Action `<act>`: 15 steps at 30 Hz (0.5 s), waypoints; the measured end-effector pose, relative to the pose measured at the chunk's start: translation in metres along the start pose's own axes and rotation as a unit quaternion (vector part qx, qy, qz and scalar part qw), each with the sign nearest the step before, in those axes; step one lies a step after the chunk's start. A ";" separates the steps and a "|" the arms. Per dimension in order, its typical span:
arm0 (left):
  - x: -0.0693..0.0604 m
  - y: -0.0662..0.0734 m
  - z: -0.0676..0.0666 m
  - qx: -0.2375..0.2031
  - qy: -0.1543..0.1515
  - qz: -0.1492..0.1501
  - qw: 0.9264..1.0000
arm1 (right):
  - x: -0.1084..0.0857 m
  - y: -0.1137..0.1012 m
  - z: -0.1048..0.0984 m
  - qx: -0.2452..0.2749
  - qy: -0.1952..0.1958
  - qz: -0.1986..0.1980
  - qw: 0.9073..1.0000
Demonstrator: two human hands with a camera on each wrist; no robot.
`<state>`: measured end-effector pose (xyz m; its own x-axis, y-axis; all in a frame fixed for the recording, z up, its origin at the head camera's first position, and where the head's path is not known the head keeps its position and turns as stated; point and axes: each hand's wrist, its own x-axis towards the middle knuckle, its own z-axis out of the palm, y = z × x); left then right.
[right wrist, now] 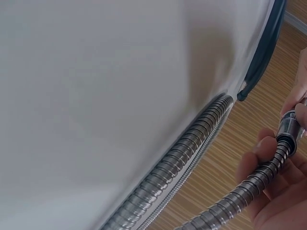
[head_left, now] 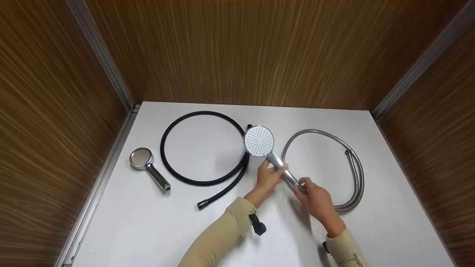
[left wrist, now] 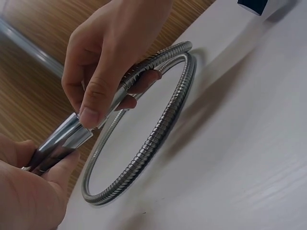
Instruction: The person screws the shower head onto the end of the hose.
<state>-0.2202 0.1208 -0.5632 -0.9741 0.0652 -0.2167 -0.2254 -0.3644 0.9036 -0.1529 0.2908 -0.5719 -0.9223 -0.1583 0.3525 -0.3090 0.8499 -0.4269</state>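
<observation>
A round chrome shower head (head_left: 259,141) with a white spray face is held above the table. My left hand (head_left: 269,178) grips its handle (left wrist: 60,141). My right hand (head_left: 317,198) pinches the end of a ribbed metal shower hose (head_left: 359,185) against the bottom of that handle. In the left wrist view the hose's metal connector (left wrist: 117,98) lines up with the handle's end and meets it; how far it is engaged cannot be told. Close up in the right wrist view, the ribbed hose (right wrist: 235,196) runs through the right fingers into a metal sleeve (right wrist: 289,125).
On the white table (head_left: 122,226), a black hose (head_left: 163,148) lies coiled left of the held shower head. A second shower head (head_left: 141,157) with a chrome handle lies farther left. Wood-grain panels (head_left: 237,52) enclose the table at the back and both sides.
</observation>
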 end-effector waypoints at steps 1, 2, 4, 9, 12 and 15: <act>0.000 0.000 0.000 -0.004 0.000 0.001 1.000 | 0.000 0.000 0.000 0.001 -0.003 0.002 1.000; 0.000 0.000 0.000 -0.006 -0.001 0.003 1.000 | 0.000 -0.001 0.000 0.001 -0.006 0.006 1.000; -0.001 -0.001 0.000 -0.007 -0.002 0.007 1.000 | 0.000 -0.001 0.000 0.004 -0.012 0.012 1.000; 0.000 -0.003 0.000 -0.003 -0.001 0.019 1.000 | 0.000 -0.001 0.001 0.006 -0.013 0.015 1.000; 0.000 -0.003 0.000 0.000 -0.002 0.025 1.000 | 0.000 -0.001 0.002 0.002 0.000 0.000 1.000; 0.000 -0.003 0.000 0.001 -0.002 0.024 1.000 | 0.000 -0.001 0.003 -0.002 0.012 -0.014 1.000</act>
<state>-0.2196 0.1214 -0.5660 -0.9837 0.0511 -0.1725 -0.1792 -0.3647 0.9137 -0.1529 0.2887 -0.5739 -0.9077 -0.1700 0.3836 -0.3334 0.8474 -0.4133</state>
